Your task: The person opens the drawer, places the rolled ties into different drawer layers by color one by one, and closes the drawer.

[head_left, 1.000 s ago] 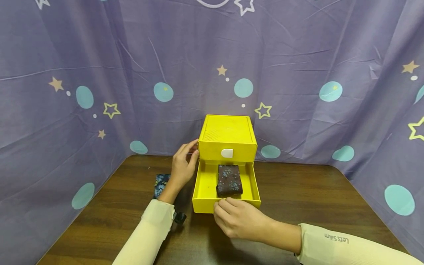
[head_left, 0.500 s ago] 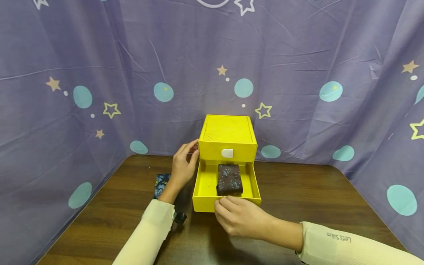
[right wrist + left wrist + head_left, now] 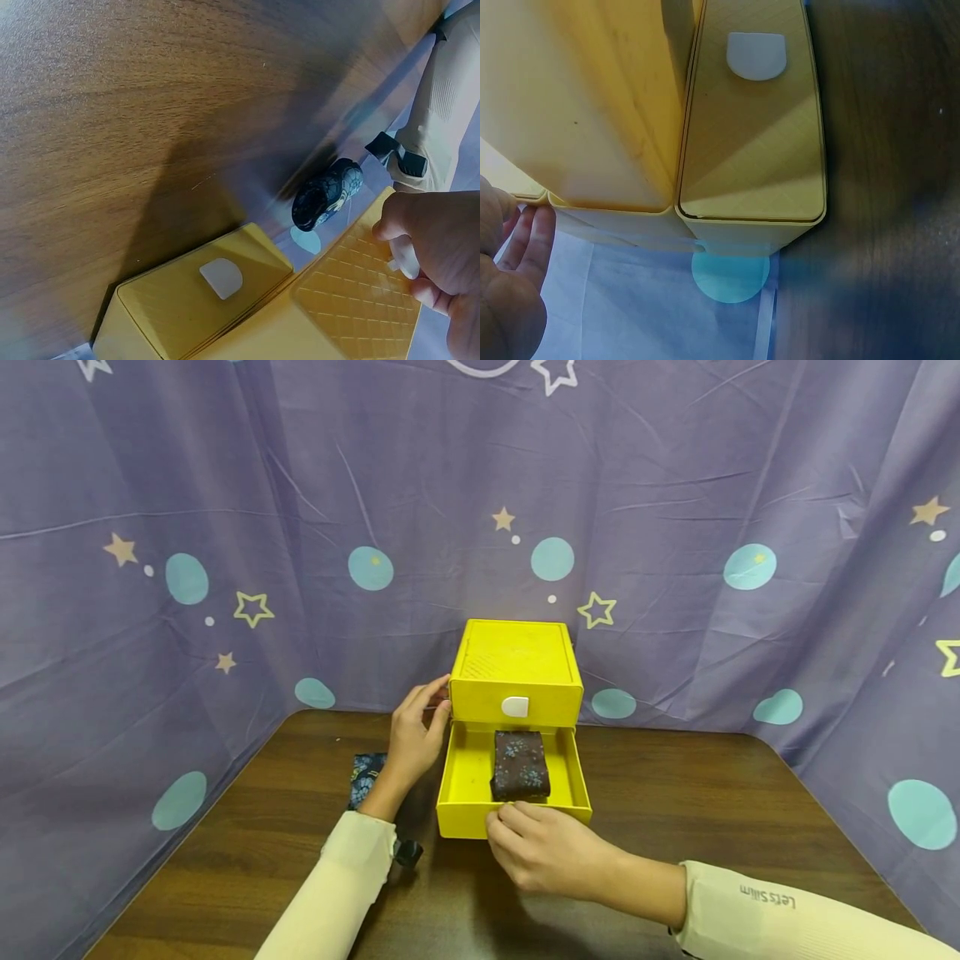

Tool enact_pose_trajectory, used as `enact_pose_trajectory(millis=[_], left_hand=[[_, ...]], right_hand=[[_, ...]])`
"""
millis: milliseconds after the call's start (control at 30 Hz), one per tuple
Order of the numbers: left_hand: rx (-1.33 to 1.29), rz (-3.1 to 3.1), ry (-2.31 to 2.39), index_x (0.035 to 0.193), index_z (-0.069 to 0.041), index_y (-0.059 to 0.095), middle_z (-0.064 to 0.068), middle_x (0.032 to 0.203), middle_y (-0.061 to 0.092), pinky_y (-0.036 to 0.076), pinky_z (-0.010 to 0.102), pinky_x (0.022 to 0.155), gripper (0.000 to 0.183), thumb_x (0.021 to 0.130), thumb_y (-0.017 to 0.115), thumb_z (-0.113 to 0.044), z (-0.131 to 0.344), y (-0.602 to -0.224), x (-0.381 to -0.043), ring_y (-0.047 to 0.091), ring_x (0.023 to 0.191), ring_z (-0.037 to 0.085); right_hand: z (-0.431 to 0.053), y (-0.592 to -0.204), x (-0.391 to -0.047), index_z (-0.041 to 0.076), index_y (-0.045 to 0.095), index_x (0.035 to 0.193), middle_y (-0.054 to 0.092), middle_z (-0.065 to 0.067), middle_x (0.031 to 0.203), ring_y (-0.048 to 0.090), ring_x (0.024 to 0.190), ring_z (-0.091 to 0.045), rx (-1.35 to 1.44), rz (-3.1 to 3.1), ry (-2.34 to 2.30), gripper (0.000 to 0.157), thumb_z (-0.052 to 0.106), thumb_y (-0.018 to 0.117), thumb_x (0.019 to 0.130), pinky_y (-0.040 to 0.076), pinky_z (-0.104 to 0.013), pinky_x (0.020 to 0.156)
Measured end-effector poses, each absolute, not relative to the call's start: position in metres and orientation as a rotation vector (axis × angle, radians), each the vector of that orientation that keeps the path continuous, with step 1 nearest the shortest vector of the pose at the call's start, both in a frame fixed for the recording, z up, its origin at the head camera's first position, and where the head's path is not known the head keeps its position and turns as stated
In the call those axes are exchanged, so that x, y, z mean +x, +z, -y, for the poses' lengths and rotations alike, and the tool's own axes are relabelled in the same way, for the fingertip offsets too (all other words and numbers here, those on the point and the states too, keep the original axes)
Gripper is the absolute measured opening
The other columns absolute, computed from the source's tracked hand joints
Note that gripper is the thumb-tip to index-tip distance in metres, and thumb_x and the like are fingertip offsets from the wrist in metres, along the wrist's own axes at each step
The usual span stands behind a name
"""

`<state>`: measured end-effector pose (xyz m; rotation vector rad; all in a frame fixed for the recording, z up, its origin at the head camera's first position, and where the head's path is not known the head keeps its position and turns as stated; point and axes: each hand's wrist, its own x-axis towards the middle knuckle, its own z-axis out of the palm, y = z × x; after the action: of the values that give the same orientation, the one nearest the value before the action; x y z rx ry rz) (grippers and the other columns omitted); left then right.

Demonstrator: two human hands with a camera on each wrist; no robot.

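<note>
A yellow drawer unit [image 3: 516,652] stands on the table, its middle drawer [image 3: 465,822] pulled out. Inside that drawer lies a folded dark brown cloth [image 3: 520,766] with small blue flowers. My right hand [image 3: 543,852] is at the drawer's front; in the right wrist view its thumb and fingers pinch the white handle [image 3: 403,256]. My left hand [image 3: 417,731] rests against the left side of the upper part, its fingers [image 3: 536,244] fairly straight along the edge. Below the pulled-out drawer, the bottom drawer [image 3: 754,150] is closed, its own white handle visible.
On the table left of the unit lies another folded cloth [image 3: 366,779], dark with blue flowers, partly hidden behind my left forearm. A purple curtain [image 3: 637,485] with stars and dots hangs behind the wooden table [image 3: 675,793].
The middle drawer has slid slightly inward, away from me, with the brown cloth in it and my right hand at its front. My left hand has stayed in place.
</note>
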<state>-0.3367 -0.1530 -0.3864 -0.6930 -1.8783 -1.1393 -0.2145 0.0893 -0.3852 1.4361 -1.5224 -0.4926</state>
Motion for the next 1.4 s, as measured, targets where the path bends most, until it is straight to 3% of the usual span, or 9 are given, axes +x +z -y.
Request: enact_pose_trajectory(millis=[1400], left_hand=[[-0.704,1.881,-1.127,0.139,-0.002,0.062,0.016,0.111,0.067,0.06,0.044,0.081,0.039,0.1,0.062,0.0,0.155,-0.387,-0.338,0.068,0.099,0.03]], right_hand=[[-0.091,-0.384,-0.229,0.004,0.074,0.095,0.061,-0.011,0.101,0.055,0.082,-0.021,1.403,1.544,-0.55,0.038,-0.001,0.037,0.102,0.053,-0.027,0.075]])
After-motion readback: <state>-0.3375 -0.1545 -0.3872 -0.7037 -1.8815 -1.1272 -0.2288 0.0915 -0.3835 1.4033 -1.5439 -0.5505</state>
